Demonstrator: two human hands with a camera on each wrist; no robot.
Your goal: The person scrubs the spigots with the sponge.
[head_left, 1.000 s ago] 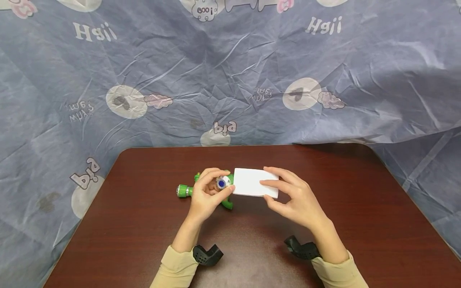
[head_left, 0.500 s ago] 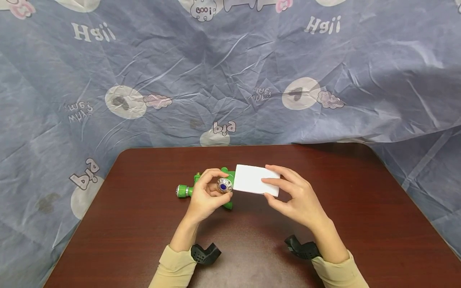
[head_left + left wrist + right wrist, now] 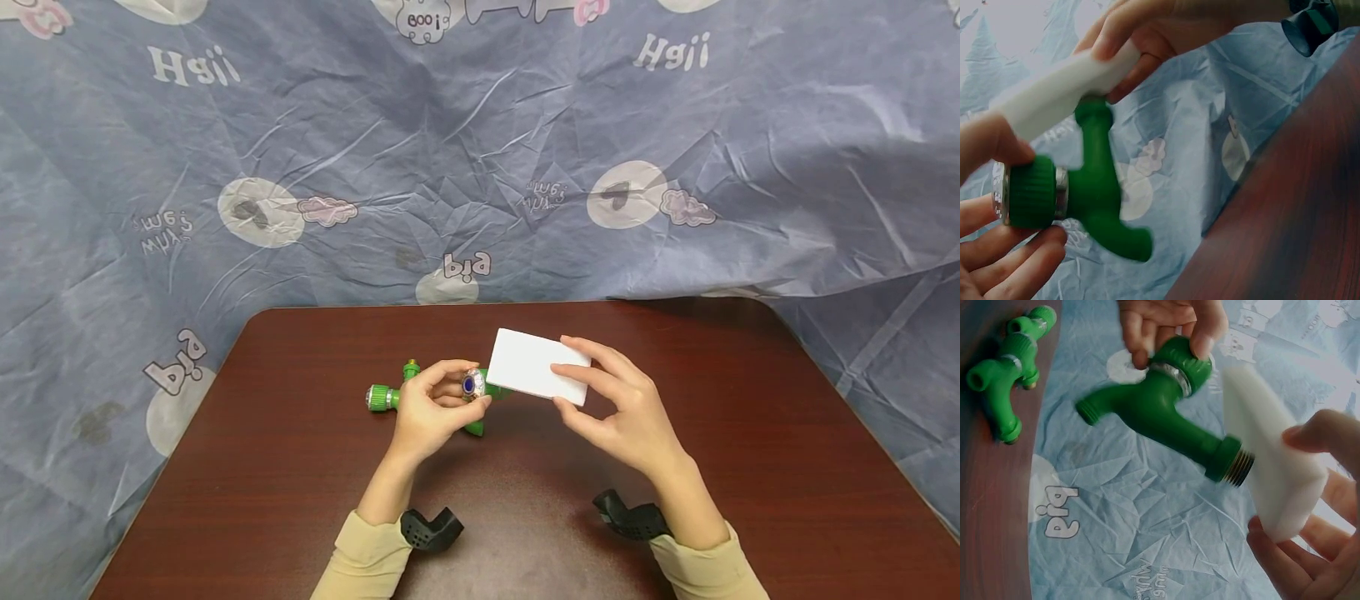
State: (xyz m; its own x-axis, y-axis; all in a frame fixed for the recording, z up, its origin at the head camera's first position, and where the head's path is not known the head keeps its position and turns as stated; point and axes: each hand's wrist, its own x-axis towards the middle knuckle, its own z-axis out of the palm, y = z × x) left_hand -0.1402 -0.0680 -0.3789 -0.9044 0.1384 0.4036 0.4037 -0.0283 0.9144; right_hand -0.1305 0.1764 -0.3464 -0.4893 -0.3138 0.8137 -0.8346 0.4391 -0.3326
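Observation:
My left hand (image 3: 432, 410) pinches a green tap (image 3: 1154, 412) by its ribbed knob, thumb on one side and fingers on the other. Its silver cap with a blue centre faces the head camera. A white sponge block (image 3: 536, 364) is held in my right hand (image 3: 626, 406), between the thumb and fingertips. In the right wrist view, the tap's brass-coloured threaded end is right by the sponge's flat face; whether they touch is hard to tell. The left wrist view shows the sponge (image 3: 1060, 90) over the tap's end.
More green tapware (image 3: 1000, 387) lies on the dark red-brown table (image 3: 300, 492), partly hidden behind my left hand in the head view. A printed blue-grey cloth (image 3: 480, 150) hangs behind the table. Each wrist carries a black camera mount (image 3: 432, 531).
The sponge has tilted and shifted slightly up and to the right with my right hand. The tap has turned in my left hand, its blue-centred cap now angled more to the left.

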